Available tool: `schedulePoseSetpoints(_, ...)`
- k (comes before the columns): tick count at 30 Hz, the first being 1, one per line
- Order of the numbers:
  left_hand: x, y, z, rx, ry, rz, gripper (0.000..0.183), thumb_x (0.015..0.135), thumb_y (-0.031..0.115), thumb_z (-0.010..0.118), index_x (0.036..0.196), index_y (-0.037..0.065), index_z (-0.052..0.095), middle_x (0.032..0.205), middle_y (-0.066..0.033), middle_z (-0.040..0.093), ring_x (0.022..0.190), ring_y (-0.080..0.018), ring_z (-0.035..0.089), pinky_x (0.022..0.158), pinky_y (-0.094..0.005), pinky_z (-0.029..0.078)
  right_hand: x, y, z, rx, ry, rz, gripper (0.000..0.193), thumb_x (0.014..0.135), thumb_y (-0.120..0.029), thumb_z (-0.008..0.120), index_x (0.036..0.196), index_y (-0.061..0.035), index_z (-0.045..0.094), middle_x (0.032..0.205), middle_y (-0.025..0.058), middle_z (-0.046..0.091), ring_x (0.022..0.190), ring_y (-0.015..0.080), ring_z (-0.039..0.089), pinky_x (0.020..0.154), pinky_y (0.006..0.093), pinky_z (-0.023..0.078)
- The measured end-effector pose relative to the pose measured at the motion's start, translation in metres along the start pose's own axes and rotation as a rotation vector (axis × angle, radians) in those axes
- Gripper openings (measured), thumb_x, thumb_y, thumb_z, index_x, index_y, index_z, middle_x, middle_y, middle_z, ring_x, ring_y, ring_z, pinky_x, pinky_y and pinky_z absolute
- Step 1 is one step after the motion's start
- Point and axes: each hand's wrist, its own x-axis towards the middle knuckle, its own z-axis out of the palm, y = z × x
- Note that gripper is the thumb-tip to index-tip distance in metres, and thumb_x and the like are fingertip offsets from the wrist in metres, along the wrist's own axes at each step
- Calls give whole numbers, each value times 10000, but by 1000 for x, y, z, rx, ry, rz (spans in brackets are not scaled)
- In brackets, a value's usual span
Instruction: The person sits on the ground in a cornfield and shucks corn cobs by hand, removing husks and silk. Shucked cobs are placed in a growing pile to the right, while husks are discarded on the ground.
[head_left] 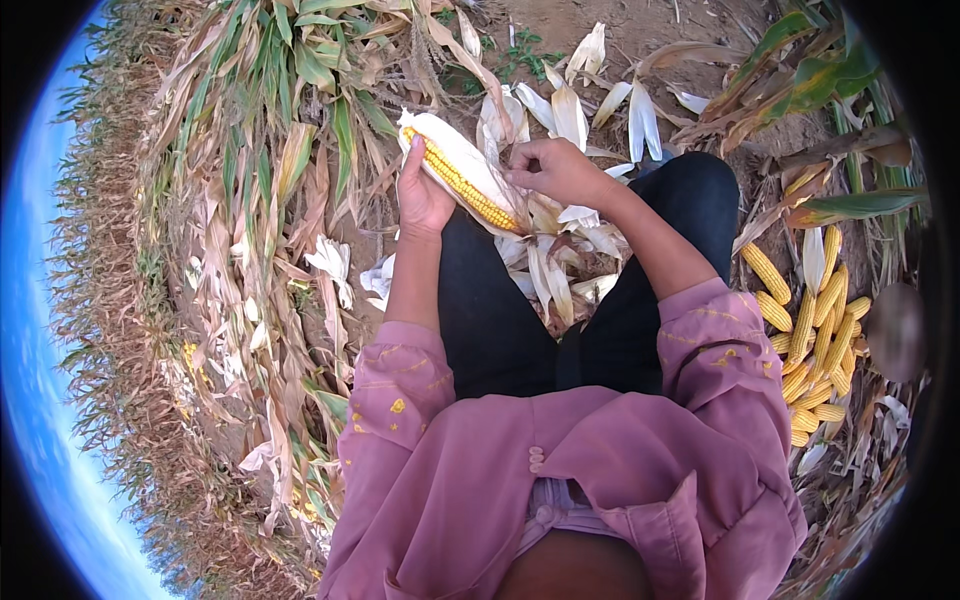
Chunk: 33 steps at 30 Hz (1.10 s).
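An ear of corn (462,184) slants in front of me, its yellow kernels bare along one side. Pale husk (446,138) still wraps the other side and its upper tip. My left hand (424,196) is closed round the ear near its upper end, thumb against the kernels. At the ear's right side, my right hand (562,172) is closed in a pinch at the husk's edge, fingers curled in. Exactly what sits between those fingertips is partly hidden. Stripped husks (550,262) lie on the ground below, between my legs.
Several husked yellow ears (822,325) form a pile to my right. Loose white husks (570,118) are scattered on the soil ahead. Cut stalks with green and dry leaves (290,90) are heaped at the left, with standing dry corn (110,260) beyond. More leafy stalks (840,85) lie at the upper right.
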Motion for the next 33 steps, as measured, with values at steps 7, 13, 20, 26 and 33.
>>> schedulePoseSetpoints(7,-2,6,-5,-19,4,41,389,918,288,554,1240,74,506,1179,-95,592,1109,-261,545,999,-433,393,-13,12,-2,-921,-338,229,183,793,-115,561,906,-83,701,922,97,692,901,268,666,762,391,516)
schedulePoseSetpoints(13,-5,7,2,-39,-24,33,332,917,274,570,1184,77,546,1142,-50,603,1074,-215,553,983,-397,400,-5,-2,-8,-86,-168,112,358,757,-314,663,976,-32,638,926,164,666,887,316,641,780,406,491)
schedulePoseSetpoints(20,-5,7,3,-29,-6,42,326,924,266,560,1186,74,541,1143,-52,604,1074,-211,554,980,-395,403,-10,-13,3,-131,-249,-25,518,713,-314,715,1060,14,515,825,153,648,767,264,648,726,345,509)
schedulePoseSetpoints(26,-4,8,2,-15,-5,42,322,927,260,554,1190,74,539,1146,-53,604,1073,-212,555,983,-394,402,-10,-14,0,-126,-286,-48,501,689,-230,704,1068,24,496,808,151,643,755,266,644,711,350,507)
schedulePoseSetpoints(33,-3,7,0,-43,-32,21,354,937,271,525,1230,72,515,1185,-74,591,1121,-238,539,1009,-420,380,-9,-14,-5,-89,-311,-27,491,687,-224,705,1065,15,504,797,146,638,742,267,635,690,363,493)
